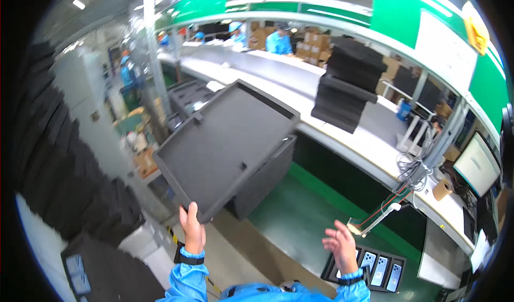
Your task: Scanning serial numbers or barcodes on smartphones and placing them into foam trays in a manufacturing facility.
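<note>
My left hand [193,231] grips the near corner of a large black foam tray [227,141], its thumb along the edge. The tray is tilted, its shallow inside facing me and bare apart from small dark tabs at the sides. Behind and below it rises a stack of similar black trays [270,176]; whether the held tray touches it I cannot tell. My right hand [341,243] is open in the air, fingers spread, holding nothing. Beneath it lies a smaller black compartment tray [402,260] with several light-blue phones [379,270], partly covered by that hand and sleeve.
A long white workbench [369,165] crosses behind, bearing a tall stack of black foam pieces [348,87]. At right are a monitor [478,165], tangled cables [415,168] and a tape roll [442,189]. Dark foam piles [69,168] line the left; co-workers [278,43] stand beyond the bench.
</note>
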`<state>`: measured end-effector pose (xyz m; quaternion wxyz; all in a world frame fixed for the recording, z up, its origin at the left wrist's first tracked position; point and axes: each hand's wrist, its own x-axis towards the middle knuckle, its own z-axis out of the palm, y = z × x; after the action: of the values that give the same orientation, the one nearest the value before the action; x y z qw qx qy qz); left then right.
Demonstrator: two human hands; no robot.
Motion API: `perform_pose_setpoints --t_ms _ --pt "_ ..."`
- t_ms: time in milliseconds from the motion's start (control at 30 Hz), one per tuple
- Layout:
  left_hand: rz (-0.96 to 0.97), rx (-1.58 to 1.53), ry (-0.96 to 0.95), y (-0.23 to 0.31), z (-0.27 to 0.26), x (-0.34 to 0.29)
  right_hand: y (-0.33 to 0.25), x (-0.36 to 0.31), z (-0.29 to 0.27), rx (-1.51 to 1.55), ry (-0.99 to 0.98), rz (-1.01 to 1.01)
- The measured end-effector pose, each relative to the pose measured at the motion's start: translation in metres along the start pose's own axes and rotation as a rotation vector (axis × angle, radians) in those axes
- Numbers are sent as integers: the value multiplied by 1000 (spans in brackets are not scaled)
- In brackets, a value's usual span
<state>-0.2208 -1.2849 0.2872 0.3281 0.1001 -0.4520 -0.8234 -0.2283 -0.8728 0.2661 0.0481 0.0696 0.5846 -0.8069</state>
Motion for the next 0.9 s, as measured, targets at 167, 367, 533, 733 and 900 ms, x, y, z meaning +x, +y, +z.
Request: perform_pose_setpoints --t_ms 167,367,533,733,900 --pt "117 119 -116 -30 122 156 23 -8 -47 78 308 23" --pt "-189 184 -138 -72 251 276 12 34 -94 150 472 -31" --pt "224 494 -385 -84 362 290 -71 116 -78 -80 310 -135" --pt "465 374 -616 -88 500 295 -223 258 -16 -287 88 -808" --pt "528 429 -779 -62 591 330 -329 319 40 -460 260 -1041"
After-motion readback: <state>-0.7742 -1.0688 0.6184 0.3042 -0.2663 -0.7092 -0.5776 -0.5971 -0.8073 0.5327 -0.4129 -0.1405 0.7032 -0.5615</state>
